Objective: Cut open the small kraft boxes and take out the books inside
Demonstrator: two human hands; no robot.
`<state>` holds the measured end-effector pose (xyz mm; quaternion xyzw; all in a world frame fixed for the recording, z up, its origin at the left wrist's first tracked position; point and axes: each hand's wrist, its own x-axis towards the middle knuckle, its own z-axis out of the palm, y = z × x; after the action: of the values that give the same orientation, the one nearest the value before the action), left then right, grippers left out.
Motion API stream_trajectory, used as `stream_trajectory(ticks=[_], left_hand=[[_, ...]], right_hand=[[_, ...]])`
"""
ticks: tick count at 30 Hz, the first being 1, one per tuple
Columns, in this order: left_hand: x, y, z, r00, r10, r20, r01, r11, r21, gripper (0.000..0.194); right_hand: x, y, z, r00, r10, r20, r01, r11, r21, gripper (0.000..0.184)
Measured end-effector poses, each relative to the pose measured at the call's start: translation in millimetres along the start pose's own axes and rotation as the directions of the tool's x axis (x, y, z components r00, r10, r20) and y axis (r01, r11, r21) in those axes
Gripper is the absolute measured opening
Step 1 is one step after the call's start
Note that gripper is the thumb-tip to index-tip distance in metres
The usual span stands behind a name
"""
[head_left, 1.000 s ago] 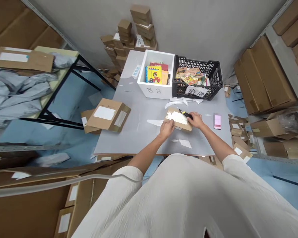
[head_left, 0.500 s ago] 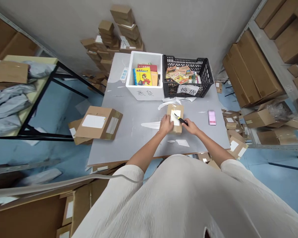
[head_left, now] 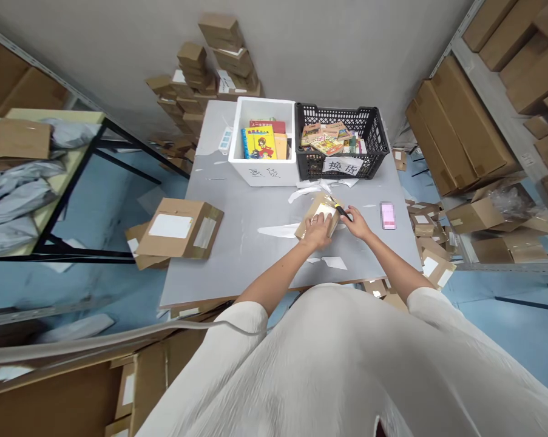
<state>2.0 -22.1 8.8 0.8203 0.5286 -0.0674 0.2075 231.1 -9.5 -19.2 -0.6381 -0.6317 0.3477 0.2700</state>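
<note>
A small cardboard box [head_left: 306, 222] with a white label lies turned at an angle on the grey table. My left hand [head_left: 317, 233] holds it from the near side, its fingers spread over the label. My right hand [head_left: 357, 223] is closed around a black and yellow utility knife [head_left: 340, 209]. The blade end points up and left at the box's far right part; whether it touches the tape there I cannot tell. White paper scraps [head_left: 311, 190] lie just behind the box, and another piece [head_left: 334, 263] lies in front of it.
At the back of the table stand a white foam bin [head_left: 264, 173] with books and a black plastic crate [head_left: 310, 172] with booklets. A phone [head_left: 388, 215] lies at the right. A larger cardboard box [head_left: 171, 227] sits at the left edge. Loaded shelves [head_left: 478, 67] flank the right.
The small box has been turned clockwise. My left hand has moved from its left side onto its near part, and the knife has shifted right and slightly up, toward the far end.
</note>
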Motion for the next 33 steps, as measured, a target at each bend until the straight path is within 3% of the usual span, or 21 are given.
stream_trajectory(ticks=[3,7,10,16,24,33], left_hand=[[-3,-18,-1.4,0.991,0.123,0.049,-0.125,0.991,0.044,0.113],[-6,-34,1.4,0.983,0.179,-0.042,-0.179,0.984,0.012,0.108],[-9,-32,4.7,0.976,0.181,-0.119,-0.188,0.981,-0.050,0.092],[-11,-23,9.1,0.978,0.162,-0.131,-0.174,0.981,-0.084,0.078],[1,-21,11.1,0.988,0.104,-0.114,-0.114,0.990,-0.088,0.065],[4,-22,18.5,0.983,0.124,-0.137,-0.135,0.988,-0.077,0.062]], right_hand=[[-5,-2,3,0.999,0.050,0.004,-0.050,0.999,-0.002,0.043],[-16,-10,9,0.991,0.103,0.088,-0.111,0.990,0.090,0.040],[-23,-17,14,0.982,0.145,0.117,-0.161,0.978,0.136,0.036],[-32,-20,14,0.973,0.140,0.183,-0.175,0.965,0.197,0.032],[-31,-3,-16,0.963,0.232,0.137,-0.250,0.959,0.134,0.039],[-35,7,-50,0.950,0.196,0.243,-0.230,0.965,0.122,0.045]])
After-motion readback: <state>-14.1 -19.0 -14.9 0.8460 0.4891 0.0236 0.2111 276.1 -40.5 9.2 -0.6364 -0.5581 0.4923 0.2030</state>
